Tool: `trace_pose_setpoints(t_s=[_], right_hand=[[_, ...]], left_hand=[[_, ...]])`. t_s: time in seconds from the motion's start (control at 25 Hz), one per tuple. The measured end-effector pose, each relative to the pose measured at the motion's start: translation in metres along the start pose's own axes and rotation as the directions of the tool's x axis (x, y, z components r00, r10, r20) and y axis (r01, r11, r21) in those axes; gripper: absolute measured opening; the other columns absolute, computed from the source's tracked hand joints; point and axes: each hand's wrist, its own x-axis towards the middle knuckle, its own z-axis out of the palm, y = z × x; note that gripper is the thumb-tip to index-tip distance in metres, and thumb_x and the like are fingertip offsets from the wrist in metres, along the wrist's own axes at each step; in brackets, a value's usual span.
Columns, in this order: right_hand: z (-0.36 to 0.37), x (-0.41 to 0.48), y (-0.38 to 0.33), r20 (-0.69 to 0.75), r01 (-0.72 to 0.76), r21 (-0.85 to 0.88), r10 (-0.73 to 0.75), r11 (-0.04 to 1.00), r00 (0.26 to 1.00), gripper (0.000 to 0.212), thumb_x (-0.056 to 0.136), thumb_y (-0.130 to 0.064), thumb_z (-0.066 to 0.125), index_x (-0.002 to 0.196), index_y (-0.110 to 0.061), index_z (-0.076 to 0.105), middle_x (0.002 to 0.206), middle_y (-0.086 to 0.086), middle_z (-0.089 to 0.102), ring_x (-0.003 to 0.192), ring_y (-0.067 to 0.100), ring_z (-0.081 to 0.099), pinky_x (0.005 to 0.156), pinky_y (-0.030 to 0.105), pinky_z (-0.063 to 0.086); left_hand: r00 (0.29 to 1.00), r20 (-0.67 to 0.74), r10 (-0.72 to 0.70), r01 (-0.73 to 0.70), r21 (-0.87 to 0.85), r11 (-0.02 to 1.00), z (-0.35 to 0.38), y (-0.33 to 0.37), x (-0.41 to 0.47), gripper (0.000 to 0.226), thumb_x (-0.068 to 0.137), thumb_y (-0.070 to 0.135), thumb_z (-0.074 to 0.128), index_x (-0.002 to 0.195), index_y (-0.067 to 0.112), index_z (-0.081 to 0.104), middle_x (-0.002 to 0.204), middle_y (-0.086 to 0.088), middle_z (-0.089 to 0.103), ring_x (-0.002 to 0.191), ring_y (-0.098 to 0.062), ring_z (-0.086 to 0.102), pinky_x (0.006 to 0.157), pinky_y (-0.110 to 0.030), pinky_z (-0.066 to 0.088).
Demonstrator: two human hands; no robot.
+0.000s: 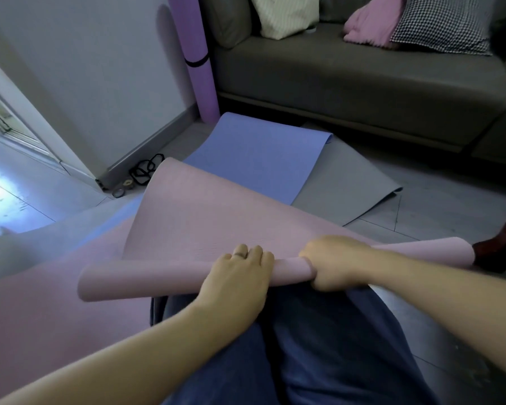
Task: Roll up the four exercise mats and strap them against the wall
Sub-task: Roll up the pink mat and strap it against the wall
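Wall (100,68), upper centre: purple mat (200,62) rolled and strapped; fingers of our left hand (237,279) and right hand (333,263) grasp the barely-rolled pink mat (187,217) mid-frame; blue mat (254,159) and grey mat (348,182) lie flat.

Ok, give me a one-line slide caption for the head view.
Left hand and right hand grip the part-rolled pink mat; a strapped purple mat stands against the wall.

The left hand (237,276) and right hand (333,264) grip the rolled near end of the pink mat (187,214), side by side over jeans (319,346). Beyond it, a blue mat (254,159) lies on a grey mat (348,182). A purple mat (200,83), rolled and strapped, stands against the wall (100,68) beside the sofa (362,83). Loose straps (145,171) lie at the wall's foot.
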Motion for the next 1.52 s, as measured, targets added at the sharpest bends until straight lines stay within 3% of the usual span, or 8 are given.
trace_pose_setpoints(t_s=[0.16, 0.36, 0.48, 0.76, 1.0, 1.12, 1.4, 1.52], right_hand=[[-0.014, 0.005, 0.0, 0.062, -0.002, 0.044, 0.0, 0.999, 0.998, 0.014, 0.072, -0.014, 0.06, 0.074, -0.018, 0.047, 0.069, -0.001, 0.051, 0.063, 0.02, 0.047, 0.054, 0.029, 0.033], [0.04, -0.016, -0.004, -0.569, 0.039, -0.3, -0.211, 0.953, 0.795, 0.04, 0.056, -0.019, 0.064, 0.095, -0.018, 0.056, 0.089, 0.001, 0.058, 0.079, 0.026, 0.057, 0.061, 0.035, 0.046], [0.027, -0.017, -0.005, -0.484, -0.013, -0.174, -0.074, 0.985, 0.872, 0.025, 0.069, -0.021, 0.06, 0.088, -0.022, 0.043, 0.091, -0.002, 0.058, 0.085, 0.026, 0.058, 0.061, 0.031, 0.033], [-0.003, -0.003, 0.005, -0.071, -0.015, 0.014, 0.016, 1.0, 0.997, 0.021, 0.072, -0.019, 0.059, 0.085, -0.028, 0.045, 0.076, -0.009, 0.049, 0.078, 0.02, 0.049, 0.054, 0.026, 0.03], [0.051, -0.003, 0.0, -0.652, 0.099, -0.257, -0.248, 0.961, 0.717, 0.05, 0.061, -0.024, 0.049, 0.111, -0.019, 0.051, 0.094, 0.0, 0.06, 0.08, 0.025, 0.057, 0.068, 0.037, 0.049], [0.031, 0.001, -0.005, -0.549, 0.056, -0.244, -0.185, 0.968, 0.815, 0.033, 0.07, -0.028, 0.056, 0.102, -0.02, 0.051, 0.096, 0.0, 0.062, 0.086, 0.027, 0.06, 0.069, 0.035, 0.042], [-0.007, 0.015, -0.002, -0.131, 0.075, -0.078, -0.085, 0.994, 0.988, 0.025, 0.075, -0.027, 0.06, 0.095, -0.026, 0.046, 0.093, -0.002, 0.062, 0.076, 0.023, 0.05, 0.062, 0.03, 0.034], [-0.003, 0.014, -0.005, -0.233, 0.055, -0.092, -0.075, 0.994, 0.97, 0.026, 0.072, -0.03, 0.06, 0.095, -0.028, 0.049, 0.087, -0.007, 0.058, 0.08, 0.02, 0.052, 0.063, 0.03, 0.034]], left_hand=[[0.996, 0.032, -0.08, 0.082, -0.043, 0.996, -0.004, -0.004, 0.01, 0.03, 0.084, 0.017, 0.059, 0.112, 0.014, 0.048, 0.107, -0.005, 0.062, 0.096, -0.027, 0.06, 0.065, -0.03, 0.036], [0.898, 0.427, 0.106, 0.054, -0.346, 0.937, -0.016, -0.028, 0.028, 0.019, 0.082, 0.016, 0.059, 0.099, 0.018, 0.053, 0.099, -0.005, 0.058, 0.085, -0.022, 0.055, 0.067, -0.028, 0.039], [0.866, 0.471, 0.169, 0.043, -0.406, 0.913, -0.026, -0.03, 0.03, 0.024, 0.08, 0.024, 0.066, 0.101, 0.017, 0.057, 0.095, -0.001, 0.057, 0.084, -0.02, 0.055, 0.069, -0.027, 0.041], [0.997, 0.065, -0.042, 0.043, -0.015, 0.999, -0.004, 0.003, 0.0, 0.049, 0.091, 0.05, 0.05, 0.123, 0.016, 0.035, 0.12, -0.004, 0.052, 0.108, -0.026, 0.054, 0.083, -0.034, 0.039], [0.909, 0.382, 0.166, 0.024, -0.445, 0.895, -0.008, -0.036, 0.026, 0.049, 0.086, 0.063, 0.05, 0.102, 0.017, 0.048, 0.105, -0.003, 0.059, 0.091, -0.021, 0.054, 0.076, -0.033, 0.041], [0.803, 0.53, 0.273, 0.063, -0.531, 0.845, -0.023, -0.047, 0.039, 0.058, 0.088, 0.064, 0.044, 0.115, 0.015, 0.056, 0.116, -0.001, 0.061, 0.101, -0.02, 0.056, 0.093, -0.031, 0.043], [0.987, 0.021, -0.159, 0.159, 0.026, 0.987, 0.008, 0.008, -0.002, 0.075, 0.076, 0.048, 0.071, 0.132, 0.011, 0.035, 0.113, -0.01, 0.048, 0.101, -0.031, 0.053, 0.08, -0.04, 0.042], [0.991, -0.015, -0.131, 0.13, -0.026, 0.991, 0.007, -0.008, 0.01, 0.053, 0.081, 0.033, 0.066, 0.123, 0.015, 0.039, 0.112, -0.007, 0.054, 0.099, -0.029, 0.057, 0.074, -0.035, 0.038]])
